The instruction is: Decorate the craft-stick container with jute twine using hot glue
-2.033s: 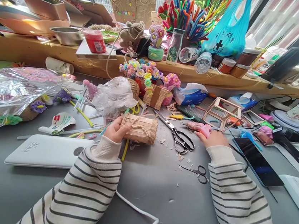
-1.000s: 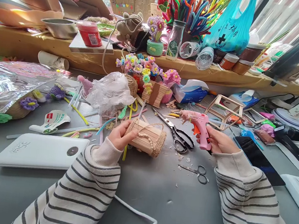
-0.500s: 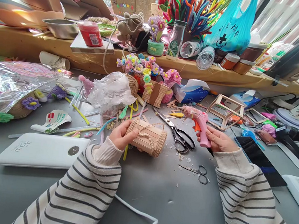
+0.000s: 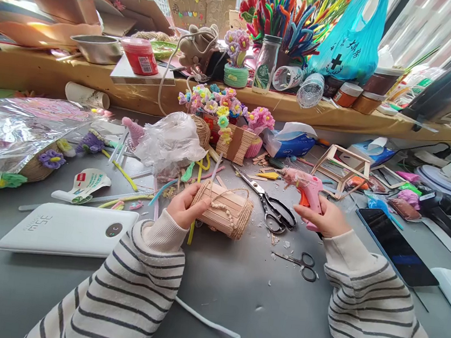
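My left hand [image 4: 187, 206] is closed on the left end of a small craft-stick box [image 4: 226, 212], its edges wound with twine and a braided cord lying across the slats. The box is held just over the grey table, tilted a little. In my right hand [image 4: 326, 217] is a pink hot glue gun [image 4: 308, 188] with an orange trigger; its nozzle points left, apart from the box. Between the two hands lie large black-handled scissors [image 4: 266, 203] and, nearer me, small scissors [image 4: 302, 263].
A white power bank [image 4: 67, 231] lies left, a dark phone [image 4: 398, 247] right. Behind are a crumpled plastic bag [image 4: 174, 140], pipe-cleaner flowers [image 4: 216, 103], a blue tissue pack [image 4: 289, 139] and a wooden stick frame [image 4: 341, 168]. A white cable [image 4: 211, 323] runs along the front.
My right hand has shifted its grip on the glue gun, thumb now stretched along the handle, and moved slightly right. The left hand and box stay nearly still; the view has shifted slightly.
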### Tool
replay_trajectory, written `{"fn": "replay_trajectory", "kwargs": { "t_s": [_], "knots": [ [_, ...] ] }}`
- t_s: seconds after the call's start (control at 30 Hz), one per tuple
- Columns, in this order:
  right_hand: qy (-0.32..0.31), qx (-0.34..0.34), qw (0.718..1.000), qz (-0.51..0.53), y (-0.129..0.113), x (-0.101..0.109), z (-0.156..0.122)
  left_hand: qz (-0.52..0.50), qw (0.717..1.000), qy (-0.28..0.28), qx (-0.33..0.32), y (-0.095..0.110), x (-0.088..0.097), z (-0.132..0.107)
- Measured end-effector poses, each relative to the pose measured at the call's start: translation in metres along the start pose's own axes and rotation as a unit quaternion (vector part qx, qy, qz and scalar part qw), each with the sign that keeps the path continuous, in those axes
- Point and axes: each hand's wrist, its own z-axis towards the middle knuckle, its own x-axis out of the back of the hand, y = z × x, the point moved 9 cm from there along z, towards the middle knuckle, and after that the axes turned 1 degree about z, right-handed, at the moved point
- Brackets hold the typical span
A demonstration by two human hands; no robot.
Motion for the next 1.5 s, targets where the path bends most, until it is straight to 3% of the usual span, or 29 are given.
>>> {"fn": "replay_trajectory", "kwargs": {
  "t_s": [0.13,0.4,1.07,1.5],
  "knots": [
    [0.085,0.03,0.987,-0.135,-0.007,0.003,-0.007,-0.022,1.0,0.002,0.011,-0.002,-0.001,-0.001],
    [0.138,0.073,0.963,-0.22,-0.013,0.0,-0.011,-0.025,1.0,0.003,0.016,-0.001,0.0,-0.001],
    [0.164,0.125,0.964,-0.17,-0.012,-0.003,-0.011,-0.021,1.0,-0.001,0.01,-0.005,0.001,0.002],
    [0.202,0.068,0.969,-0.123,-0.009,0.004,-0.016,-0.011,1.0,0.002,0.01,-0.001,0.0,0.0]
  ]
}}
